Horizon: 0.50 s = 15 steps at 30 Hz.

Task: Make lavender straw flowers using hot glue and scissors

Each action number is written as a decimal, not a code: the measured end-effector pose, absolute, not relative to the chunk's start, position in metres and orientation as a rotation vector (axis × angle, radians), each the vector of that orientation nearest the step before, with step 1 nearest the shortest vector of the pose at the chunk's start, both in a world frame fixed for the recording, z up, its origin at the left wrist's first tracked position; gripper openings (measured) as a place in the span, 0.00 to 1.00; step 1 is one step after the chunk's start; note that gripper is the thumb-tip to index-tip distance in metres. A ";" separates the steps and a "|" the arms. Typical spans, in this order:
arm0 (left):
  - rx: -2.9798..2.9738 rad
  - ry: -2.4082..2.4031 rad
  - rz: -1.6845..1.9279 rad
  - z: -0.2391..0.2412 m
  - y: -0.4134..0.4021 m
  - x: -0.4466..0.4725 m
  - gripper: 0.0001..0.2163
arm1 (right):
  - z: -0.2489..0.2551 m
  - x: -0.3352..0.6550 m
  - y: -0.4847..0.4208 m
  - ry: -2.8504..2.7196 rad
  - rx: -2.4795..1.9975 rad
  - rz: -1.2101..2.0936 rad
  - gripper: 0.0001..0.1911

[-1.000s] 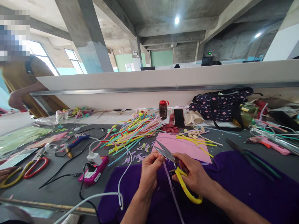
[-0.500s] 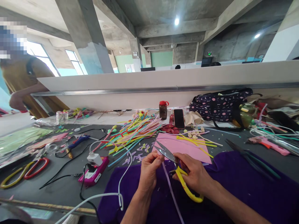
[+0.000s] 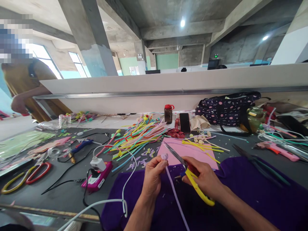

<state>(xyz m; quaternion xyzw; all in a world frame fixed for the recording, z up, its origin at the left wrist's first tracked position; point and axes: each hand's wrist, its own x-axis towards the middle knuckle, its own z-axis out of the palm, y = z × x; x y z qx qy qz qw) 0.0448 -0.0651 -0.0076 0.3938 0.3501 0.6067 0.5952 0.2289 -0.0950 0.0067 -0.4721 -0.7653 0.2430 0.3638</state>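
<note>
Between the thumb and fingers of my left hand (image 3: 154, 171) is the top of a lilac pipe cleaner (image 3: 175, 192). Its upper end is curled into a small bunched loop (image 3: 164, 156) above the thumb, and its long tail hangs down over the purple cloth (image 3: 134, 186). My right hand (image 3: 203, 176) grips yellow-handled scissors (image 3: 176, 154), with the blades aimed up and left, just right of the loop and apart from it. A dark pointed tool tip (image 3: 179, 176) pokes out below the right hand's fingers; the rest of it is hidden.
Behind my hands lies a pink sheet (image 3: 190, 150) with yellow stems, beside a heap of coloured pipe cleaners (image 3: 139, 134). Lilac snippets (image 3: 131, 166) are scattered nearby. To the left are a magenta power strip (image 3: 97, 179) and red-yellow scissors (image 3: 38, 173); large pliers (image 3: 260, 163) lie right. A person (image 3: 31, 86) stands far left.
My right hand has drawn the scissors slightly right and down, away from the left fingers. The lilac loop, earlier behind the blades, now shows plainly. The left hand has hardly moved.
</note>
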 end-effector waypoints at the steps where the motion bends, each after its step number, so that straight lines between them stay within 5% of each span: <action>1: 0.910 0.808 1.398 -0.008 -0.065 0.044 0.09 | 0.010 0.230 -0.096 -1.963 -1.213 0.684 0.23; 5: 0.898 0.791 1.365 -0.008 -0.065 0.044 0.09 | 0.018 0.232 -0.099 -2.007 -1.200 0.803 0.24; 15: 0.915 0.823 1.327 -0.001 -0.070 0.046 0.09 | 0.019 0.235 -0.099 -2.113 -1.228 0.521 0.30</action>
